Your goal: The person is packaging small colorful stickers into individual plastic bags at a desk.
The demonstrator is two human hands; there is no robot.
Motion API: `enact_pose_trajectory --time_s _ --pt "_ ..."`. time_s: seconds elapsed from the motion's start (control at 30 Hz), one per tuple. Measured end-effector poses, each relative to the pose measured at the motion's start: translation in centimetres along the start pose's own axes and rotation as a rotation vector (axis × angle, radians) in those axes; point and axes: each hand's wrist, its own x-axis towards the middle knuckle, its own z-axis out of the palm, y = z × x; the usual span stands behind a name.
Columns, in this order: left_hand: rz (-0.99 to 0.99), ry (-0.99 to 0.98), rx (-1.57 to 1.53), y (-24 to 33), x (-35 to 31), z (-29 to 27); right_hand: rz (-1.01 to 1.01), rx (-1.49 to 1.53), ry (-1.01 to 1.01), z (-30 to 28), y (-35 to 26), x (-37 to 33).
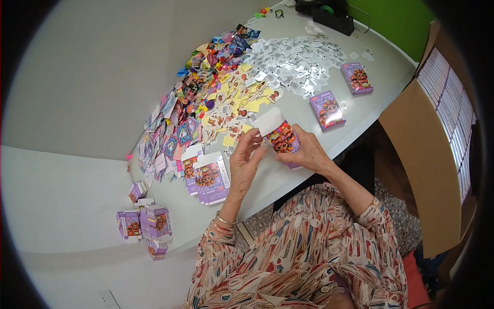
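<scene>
My right hand grips a small purple carton with colourful cartoon figures on its front. The carton's white end flap stands out at the top left, away from me. Beside its left edge is my left hand, with bent fingers apart and the fingertips close to the carton; whether they touch it I cannot tell. Two closed purple cartons lie to the right on the white table. Left of my left hand, flattened cartons of the same print overlap, their white flaps outward.
A heap of white labels spreads at the back. Next to it lie yellow-backed stickers, small colourful trinkets and patterned packets. Purple cartons cluster at far left. A black tape dispenser stands behind; a large cardboard box of packed cartons is right.
</scene>
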Motion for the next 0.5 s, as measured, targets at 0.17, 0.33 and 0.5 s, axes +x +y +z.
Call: enact_pose_trajectory --time_s 0.17,0.33,0.5 --pt "-0.067 -0.038 -0.177 -0.5 0.3 0.7 -0.005 0.317 -0.111 -0.4 0.2 -0.4" --pt "-0.209 -0.130 -0.170 -0.7 0.8 0.2 -0.011 0.492 -0.206 -1.6 0.3 -0.6" --pt "-0.260 -0.355 -0.139 -0.2 1.6 -0.9 0.010 0.476 -0.266 -2.2 0.4 -1.0"
